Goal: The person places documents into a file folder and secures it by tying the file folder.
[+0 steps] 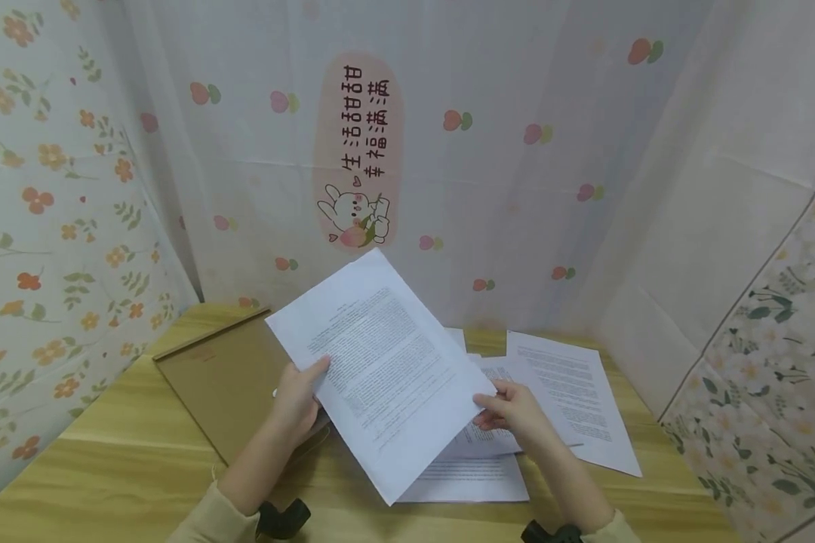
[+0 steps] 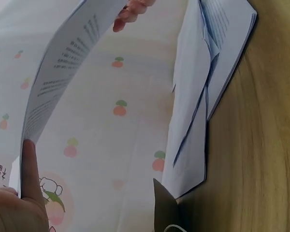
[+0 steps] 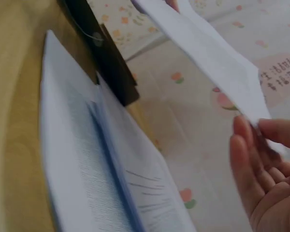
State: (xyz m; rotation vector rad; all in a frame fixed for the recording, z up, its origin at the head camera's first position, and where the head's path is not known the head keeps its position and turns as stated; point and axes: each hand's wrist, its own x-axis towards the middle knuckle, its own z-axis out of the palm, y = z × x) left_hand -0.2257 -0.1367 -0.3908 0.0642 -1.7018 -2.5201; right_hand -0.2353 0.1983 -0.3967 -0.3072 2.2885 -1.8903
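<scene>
A printed sheaf of white paper (image 1: 387,369) is held up at a slant above the table, its text facing the head camera. My left hand (image 1: 301,396) pinches its left edge, thumb on the printed face and fingers behind. At the lower right corner, my right hand (image 1: 512,411) pinches the paper between thumb and fingers. In the left wrist view the left hand (image 2: 19,208) grips the paper's edge, and the right wrist view has the right hand (image 3: 270,169) at the corner. Whether it is one sheet or several, I cannot tell.
More printed papers (image 1: 462,479) lie overlapping beneath the held paper, with another sheet (image 1: 570,392) to the right. A brown document folder (image 1: 224,377) lies at the left on the wooden table (image 1: 129,445). Patterned curtains (image 1: 502,173) enclose the table's back and sides.
</scene>
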